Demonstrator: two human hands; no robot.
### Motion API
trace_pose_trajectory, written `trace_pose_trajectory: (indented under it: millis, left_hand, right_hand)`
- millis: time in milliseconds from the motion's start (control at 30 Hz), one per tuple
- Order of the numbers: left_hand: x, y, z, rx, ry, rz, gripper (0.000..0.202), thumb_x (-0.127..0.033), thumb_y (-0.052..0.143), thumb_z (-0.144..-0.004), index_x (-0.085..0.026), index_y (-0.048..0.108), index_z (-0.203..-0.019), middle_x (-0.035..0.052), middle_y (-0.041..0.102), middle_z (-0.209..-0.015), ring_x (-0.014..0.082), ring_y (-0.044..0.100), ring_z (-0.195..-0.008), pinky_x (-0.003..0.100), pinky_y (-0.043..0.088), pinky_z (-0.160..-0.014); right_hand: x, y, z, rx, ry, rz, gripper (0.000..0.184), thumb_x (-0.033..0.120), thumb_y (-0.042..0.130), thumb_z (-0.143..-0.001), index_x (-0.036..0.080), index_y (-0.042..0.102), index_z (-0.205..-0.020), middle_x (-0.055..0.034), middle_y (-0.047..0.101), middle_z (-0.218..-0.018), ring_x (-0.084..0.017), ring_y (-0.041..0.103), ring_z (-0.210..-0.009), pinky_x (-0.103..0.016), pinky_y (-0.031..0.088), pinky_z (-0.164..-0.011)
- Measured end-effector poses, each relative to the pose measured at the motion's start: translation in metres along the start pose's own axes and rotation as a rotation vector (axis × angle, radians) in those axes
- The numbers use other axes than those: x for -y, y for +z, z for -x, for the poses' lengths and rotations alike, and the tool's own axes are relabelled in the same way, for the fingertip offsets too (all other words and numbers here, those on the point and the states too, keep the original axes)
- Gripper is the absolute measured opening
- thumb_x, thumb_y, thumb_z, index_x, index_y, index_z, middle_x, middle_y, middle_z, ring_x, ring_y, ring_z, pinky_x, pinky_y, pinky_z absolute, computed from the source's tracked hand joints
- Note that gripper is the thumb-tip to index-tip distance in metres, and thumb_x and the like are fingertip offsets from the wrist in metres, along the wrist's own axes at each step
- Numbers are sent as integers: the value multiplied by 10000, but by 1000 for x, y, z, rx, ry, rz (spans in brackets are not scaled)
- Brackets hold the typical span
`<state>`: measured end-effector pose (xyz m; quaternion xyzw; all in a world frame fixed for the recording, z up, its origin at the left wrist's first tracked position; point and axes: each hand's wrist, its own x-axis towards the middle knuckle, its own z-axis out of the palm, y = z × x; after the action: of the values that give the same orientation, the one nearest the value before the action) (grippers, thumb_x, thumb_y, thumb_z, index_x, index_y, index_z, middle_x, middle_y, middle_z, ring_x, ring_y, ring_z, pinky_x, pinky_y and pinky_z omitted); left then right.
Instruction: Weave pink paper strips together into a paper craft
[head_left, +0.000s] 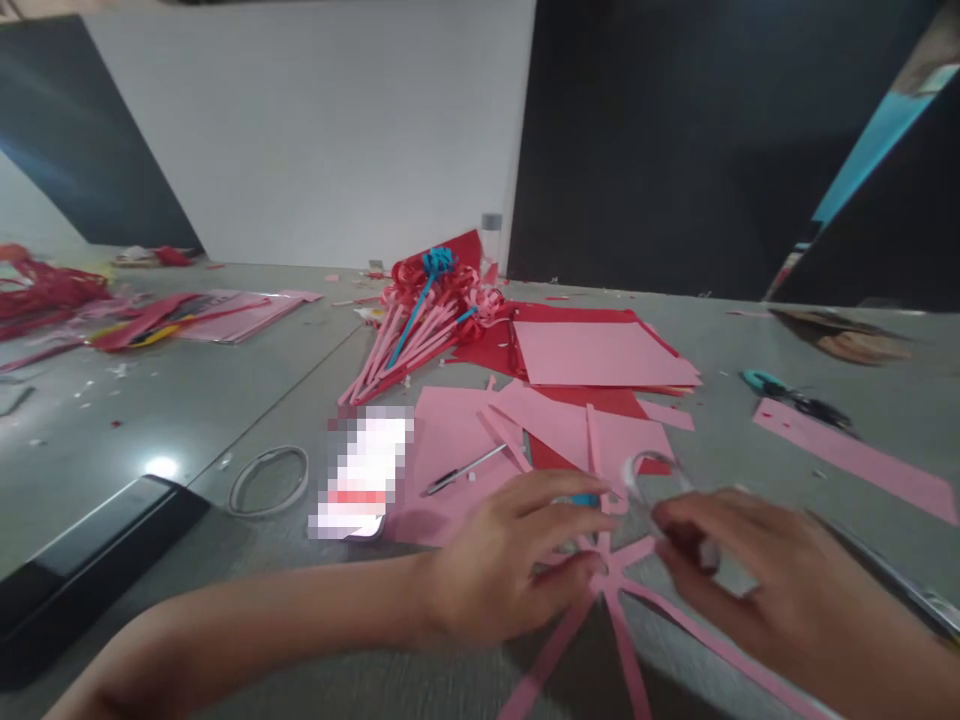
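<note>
My left hand [510, 560] rests on the grey table [225, 400], its fingers pinched where several pink paper strips [622, 640] meet and fan out toward me. A bit of blue [583, 499] shows by its fingertips. My right hand [780, 590] is closed on a roll of clear tape [652, 480], which it holds just above the strips, with a short length pulled toward its fingers. The two hands are a few centimetres apart.
Pink sheets [600, 352] and red sheets [585, 315] lie beyond the hands, with a bundle of curled paper flowers [427, 310], a pen [465, 470], a phone [364, 480], a wire ring [268, 480], a dark box [82, 565], teal scissors [787, 395] and a pink strip [855, 458].
</note>
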<state>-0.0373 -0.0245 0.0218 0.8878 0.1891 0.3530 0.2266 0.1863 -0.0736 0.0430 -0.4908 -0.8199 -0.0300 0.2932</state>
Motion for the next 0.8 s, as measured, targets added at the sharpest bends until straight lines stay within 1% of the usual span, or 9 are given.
trace_pose_trajectory:
  millis: [67,167,267,367,467,567,633,700,800]
  left_hand:
    - [-1,-5,1,-64,-4,27,278,-277,492,-887,-159,598,-1115,116,607,-1204,197,555,-1139,360,468,-972]
    - [-3,-10,2,-144,-30,91,300,-314,542,-867,-158,591,-1119,115,640,-1118,206,573,-1098,375,484,-953]
    - [-5,-12,1,-202,-109,178,294,-349,599,-836,-156,619,-1057,104,652,-1045,196,600,-1020,347,518,-891]
    - [-2,-12,-2,-219,-194,288,274,-373,629,-815,-151,661,-972,103,642,-1021,177,619,-951,299,546,-810]
    - [5,-11,-5,-239,-217,366,255,-386,646,-797,-163,693,-913,97,643,-994,184,612,-973,310,542,-825]
    - [11,-11,-7,-288,-278,418,238,-376,675,-774,-169,704,-887,96,642,-978,193,610,-971,317,548,-809]
    - [14,-11,-8,-324,-350,446,219,-358,692,-757,-167,699,-864,97,638,-990,194,615,-955,313,555,-784]
    - [16,-9,-8,-351,-387,475,190,-331,703,-745,-168,682,-840,91,632,-1003,190,621,-940,309,556,-769]
    - [17,-5,-8,-357,-405,494,146,-295,685,-755,-165,636,-801,89,613,-1038,185,625,-934,306,548,-760]
  right_hand:
    - [21,15,-11,5,-112,-105,79,189,489,-798,252,535,-809,0,622,-620,-155,579,-508,-261,456,-453]
    - [37,30,-20,-64,-170,-193,129,133,452,-814,252,496,-829,9,608,-628,-140,578,-517,-246,468,-461]
    - [39,40,-21,-104,-201,-200,136,134,436,-836,253,490,-873,3,611,-644,-152,587,-537,-260,482,-473]
    - [36,48,-18,-124,-201,-204,155,147,426,-866,259,498,-947,-5,628,-667,-164,609,-564,-264,486,-465]
    - [32,53,-15,-117,-169,-226,166,172,418,-895,261,498,-1010,-23,670,-758,-170,656,-664,-259,518,-519]
    - [29,54,-16,-70,-129,-279,160,275,467,-904,246,501,-1057,-43,696,-850,-168,673,-716,-259,539,-580]
    - [28,54,-17,-36,-103,-318,182,311,485,-900,232,510,-1062,-24,696,-790,-150,663,-638,-243,522,-543]
    - [26,54,-18,-17,-75,-325,145,270,459,-909,216,531,-1023,18,662,-652,-123,617,-511,-222,477,-475]
    - [24,53,-20,-35,-42,-261,134,205,430,-903,197,563,-917,67,562,-479,-95,512,-365,-212,388,-399]
